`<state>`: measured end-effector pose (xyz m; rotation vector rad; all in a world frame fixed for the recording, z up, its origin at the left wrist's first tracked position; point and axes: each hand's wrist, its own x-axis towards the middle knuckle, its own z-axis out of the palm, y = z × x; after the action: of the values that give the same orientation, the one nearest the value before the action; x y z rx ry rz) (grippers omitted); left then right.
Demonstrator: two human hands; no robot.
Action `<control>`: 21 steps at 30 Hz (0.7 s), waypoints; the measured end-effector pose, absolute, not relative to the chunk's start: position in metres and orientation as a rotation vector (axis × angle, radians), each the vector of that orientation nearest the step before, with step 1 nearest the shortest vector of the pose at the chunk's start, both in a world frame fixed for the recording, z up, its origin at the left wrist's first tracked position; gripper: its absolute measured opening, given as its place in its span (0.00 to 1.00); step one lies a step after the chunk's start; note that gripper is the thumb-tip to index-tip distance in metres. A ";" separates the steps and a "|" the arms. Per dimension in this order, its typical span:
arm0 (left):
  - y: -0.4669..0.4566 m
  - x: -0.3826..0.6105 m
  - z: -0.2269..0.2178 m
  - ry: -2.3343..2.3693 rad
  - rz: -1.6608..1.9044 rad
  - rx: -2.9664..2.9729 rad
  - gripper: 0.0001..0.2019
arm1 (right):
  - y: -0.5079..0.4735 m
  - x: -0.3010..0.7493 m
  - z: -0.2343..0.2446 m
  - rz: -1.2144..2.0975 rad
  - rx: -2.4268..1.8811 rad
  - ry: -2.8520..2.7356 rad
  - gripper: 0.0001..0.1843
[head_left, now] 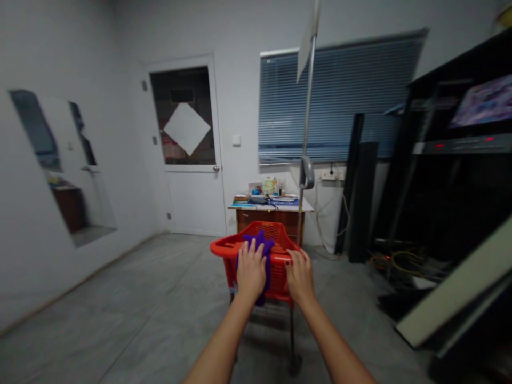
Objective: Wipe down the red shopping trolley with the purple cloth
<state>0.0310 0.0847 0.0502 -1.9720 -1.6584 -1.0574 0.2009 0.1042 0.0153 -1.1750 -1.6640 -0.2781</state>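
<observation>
A small red plastic basket cart [224,248] on a wheeled frame stands on the floor in front of me. A purple cloth [260,241] hangs over its near rim. My left hand [250,270] presses flat on the cloth, fingers stretched out. To its right, my right hand [300,276] curls its fingers over the cart's near rim. A metal pole [307,128] with a white sign at the top rises from the cart's right side.
Ahead are a white door [196,202] with a dark pane and a wooden desk [268,216] with clutter under blue blinds [336,96]. Black shelving with a screen [464,160] and cables [400,261] fill the right. Grey concrete floor [132,298] lies to the left.
</observation>
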 end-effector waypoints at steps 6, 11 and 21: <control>0.087 -0.015 0.057 -1.699 -1.076 -2.027 0.19 | 0.081 0.204 0.013 -0.231 -1.190 -1.785 0.28; 0.072 -0.002 0.052 -1.713 -1.145 -1.963 0.19 | 0.080 0.200 -0.005 -0.126 -1.128 -1.754 0.32; 0.066 -0.032 0.055 -1.629 -1.025 -2.106 0.21 | 0.066 0.196 -0.018 -0.037 -1.100 -1.736 0.32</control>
<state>-0.0321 0.0656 0.0547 -2.1061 -1.6287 -1.0247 0.1963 0.0663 -0.0179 -1.0997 -1.7358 -0.0374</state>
